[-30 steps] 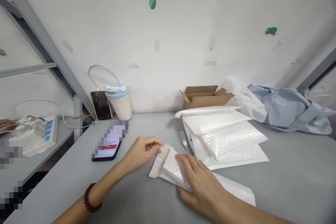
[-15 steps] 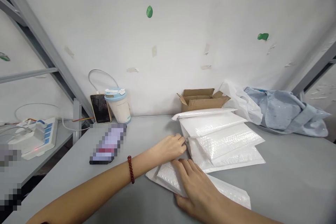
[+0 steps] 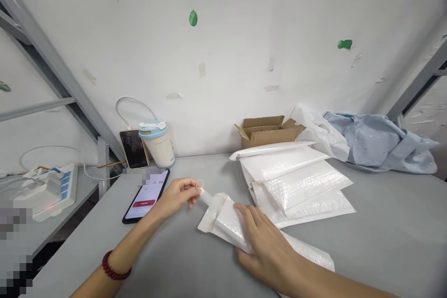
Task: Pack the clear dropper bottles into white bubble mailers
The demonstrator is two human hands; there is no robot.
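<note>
A white bubble mailer (image 3: 232, 223) lies on the grey table in front of me, its flap end pointing up and left. My right hand (image 3: 260, 237) is closed over its middle, fingers on top and thumb along the near edge. To the left, my left hand (image 3: 181, 195) pinches the end of a thin, translucent backing strip (image 3: 206, 197) that runs to the mailer's flap. The strip curls in a small loop above the fingertips. Beyond my right hand lies a loose stack of white bubble mailers (image 3: 300, 179), fanned out.
A brown open cardboard box (image 3: 268, 137) stands by the wall, beside a white plastic bag (image 3: 323, 135) and a light blue cloth bag (image 3: 373, 144). At left are a lit phone (image 3: 146, 202), a lidded cup (image 3: 159, 146), a charging phone (image 3: 134, 149) and a power strip (image 3: 57, 191).
My left hand has moved left, away from the mailer, drawing the backing strip out from the flap. My right hand stays on the mailer. The view has shifted slightly.
</note>
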